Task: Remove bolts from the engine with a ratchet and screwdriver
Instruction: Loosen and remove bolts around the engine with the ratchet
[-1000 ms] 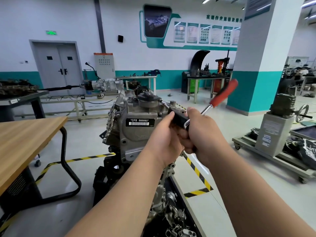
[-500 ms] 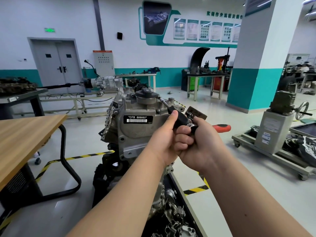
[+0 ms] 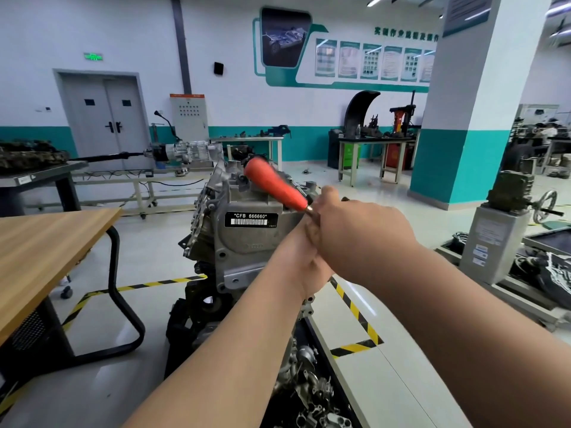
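Both my hands are bunched together at the right side of the engine [image 3: 244,242], and my right hand [image 3: 361,239] has the ratchet [image 3: 275,186].

Head view: my right hand is curled round the metal end of the ratchet. The red handle sticks up and to the left out of that hand, across the top of the engine, and it looks blurry. My left hand [image 3: 304,264] sits just under the right one and touches it. Its fingers are hidden behind the right hand, so I cannot tell if it holds anything. The engine stands just past both hands, with its black label [image 3: 250,219] just left of them. A wooden table [image 3: 46,248] is well off to the left of my left arm.
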`<state>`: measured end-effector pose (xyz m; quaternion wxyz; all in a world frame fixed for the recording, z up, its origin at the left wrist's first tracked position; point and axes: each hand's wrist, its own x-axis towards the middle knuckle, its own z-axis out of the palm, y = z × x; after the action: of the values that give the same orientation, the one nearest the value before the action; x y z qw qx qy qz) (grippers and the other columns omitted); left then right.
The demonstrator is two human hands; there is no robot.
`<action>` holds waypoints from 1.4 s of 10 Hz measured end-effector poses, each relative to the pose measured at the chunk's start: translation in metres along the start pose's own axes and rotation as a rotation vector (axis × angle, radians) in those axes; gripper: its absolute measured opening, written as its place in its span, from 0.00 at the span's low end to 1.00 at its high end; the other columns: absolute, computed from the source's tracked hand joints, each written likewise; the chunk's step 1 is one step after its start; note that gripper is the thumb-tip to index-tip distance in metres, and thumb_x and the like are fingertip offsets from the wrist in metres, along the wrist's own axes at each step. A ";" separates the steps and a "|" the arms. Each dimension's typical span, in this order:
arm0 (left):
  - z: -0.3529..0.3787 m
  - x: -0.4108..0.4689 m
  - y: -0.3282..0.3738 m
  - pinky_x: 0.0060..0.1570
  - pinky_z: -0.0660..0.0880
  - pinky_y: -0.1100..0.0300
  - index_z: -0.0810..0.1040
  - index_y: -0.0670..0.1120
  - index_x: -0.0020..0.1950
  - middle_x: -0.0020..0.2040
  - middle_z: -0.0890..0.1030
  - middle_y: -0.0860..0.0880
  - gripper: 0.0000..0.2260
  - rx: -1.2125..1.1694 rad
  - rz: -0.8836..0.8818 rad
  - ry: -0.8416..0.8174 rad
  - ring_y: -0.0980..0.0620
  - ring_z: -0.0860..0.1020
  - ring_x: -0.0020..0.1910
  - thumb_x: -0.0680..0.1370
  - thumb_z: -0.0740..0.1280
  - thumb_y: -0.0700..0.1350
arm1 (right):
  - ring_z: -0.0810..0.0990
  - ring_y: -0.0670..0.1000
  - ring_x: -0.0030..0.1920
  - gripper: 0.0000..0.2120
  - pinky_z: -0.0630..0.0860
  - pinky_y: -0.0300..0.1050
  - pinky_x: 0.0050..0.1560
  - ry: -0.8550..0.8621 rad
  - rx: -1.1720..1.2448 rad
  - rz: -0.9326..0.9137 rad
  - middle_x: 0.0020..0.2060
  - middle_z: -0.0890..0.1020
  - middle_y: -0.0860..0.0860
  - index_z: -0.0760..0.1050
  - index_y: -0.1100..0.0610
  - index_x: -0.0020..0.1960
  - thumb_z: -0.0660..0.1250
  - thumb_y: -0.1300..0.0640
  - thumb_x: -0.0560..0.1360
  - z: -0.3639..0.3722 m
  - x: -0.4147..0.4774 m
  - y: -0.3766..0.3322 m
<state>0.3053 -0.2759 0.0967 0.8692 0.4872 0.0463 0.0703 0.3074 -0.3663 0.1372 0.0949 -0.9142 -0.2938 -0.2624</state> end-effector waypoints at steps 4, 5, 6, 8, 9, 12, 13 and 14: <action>-0.004 -0.002 -0.003 0.53 0.73 0.55 0.82 0.50 0.48 0.47 0.83 0.49 0.19 -0.055 0.078 -0.002 0.52 0.80 0.48 0.83 0.55 0.56 | 0.74 0.53 0.35 0.16 0.67 0.45 0.33 -0.018 0.749 0.318 0.32 0.73 0.48 0.69 0.56 0.52 0.53 0.44 0.81 0.016 0.003 0.000; -0.004 -0.003 -0.005 0.32 0.71 0.61 0.82 0.49 0.43 0.35 0.75 0.47 0.19 -0.054 0.037 0.003 0.51 0.72 0.32 0.82 0.57 0.55 | 0.68 0.50 0.22 0.16 0.63 0.41 0.25 -0.085 1.231 0.550 0.24 0.72 0.50 0.70 0.56 0.42 0.54 0.45 0.80 0.021 -0.005 0.000; -0.003 -0.007 -0.004 0.21 0.61 0.68 0.79 0.48 0.39 0.23 0.68 0.51 0.20 0.010 -0.018 -0.033 0.53 0.64 0.19 0.82 0.56 0.57 | 0.59 0.48 0.18 0.14 0.58 0.36 0.19 -0.199 1.797 0.745 0.22 0.67 0.50 0.71 0.56 0.44 0.53 0.48 0.81 0.023 -0.010 0.001; -0.003 -0.007 -0.005 0.14 0.66 0.69 0.77 0.40 0.47 0.26 0.78 0.51 0.17 -0.013 -0.079 0.025 0.57 0.73 0.18 0.82 0.60 0.53 | 0.58 0.44 0.16 0.13 0.55 0.31 0.19 -0.338 2.455 0.922 0.21 0.64 0.46 0.67 0.53 0.41 0.52 0.49 0.81 0.028 -0.013 0.001; -0.005 -0.008 -0.004 0.14 0.65 0.70 0.77 0.40 0.45 0.25 0.78 0.51 0.18 -0.015 -0.093 0.040 0.58 0.73 0.17 0.81 0.61 0.54 | 0.58 0.44 0.16 0.14 0.55 0.31 0.20 -0.319 2.481 0.946 0.21 0.65 0.46 0.68 0.55 0.39 0.53 0.51 0.80 0.027 -0.014 -0.003; -0.003 -0.007 -0.005 0.15 0.61 0.69 0.78 0.45 0.45 0.23 0.73 0.52 0.15 0.017 -0.071 0.045 0.56 0.68 0.16 0.81 0.61 0.55 | 0.57 0.45 0.17 0.16 0.56 0.33 0.19 -0.275 2.141 0.898 0.21 0.66 0.48 0.71 0.54 0.41 0.52 0.48 0.81 0.023 -0.014 -0.003; -0.003 -0.005 -0.008 0.21 0.65 0.68 0.75 0.47 0.39 0.22 0.69 0.51 0.16 0.035 -0.039 0.058 0.52 0.66 0.19 0.81 0.61 0.56 | 0.60 0.48 0.18 0.17 0.60 0.36 0.19 -0.202 1.699 0.782 0.21 0.69 0.51 0.71 0.57 0.40 0.54 0.49 0.81 0.018 -0.013 0.001; -0.001 -0.003 -0.006 0.32 0.75 0.62 0.78 0.47 0.45 0.36 0.77 0.47 0.11 -0.035 0.021 0.094 0.51 0.74 0.34 0.80 0.63 0.53 | 0.66 0.48 0.16 0.18 0.62 0.37 0.19 -0.128 1.193 0.567 0.19 0.71 0.49 0.70 0.57 0.37 0.54 0.48 0.80 0.010 -0.008 0.002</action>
<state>0.3025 -0.2784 0.0908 0.8737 0.4685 0.0805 0.1030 0.3074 -0.3689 0.1245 0.6326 -0.7606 -0.1419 0.0351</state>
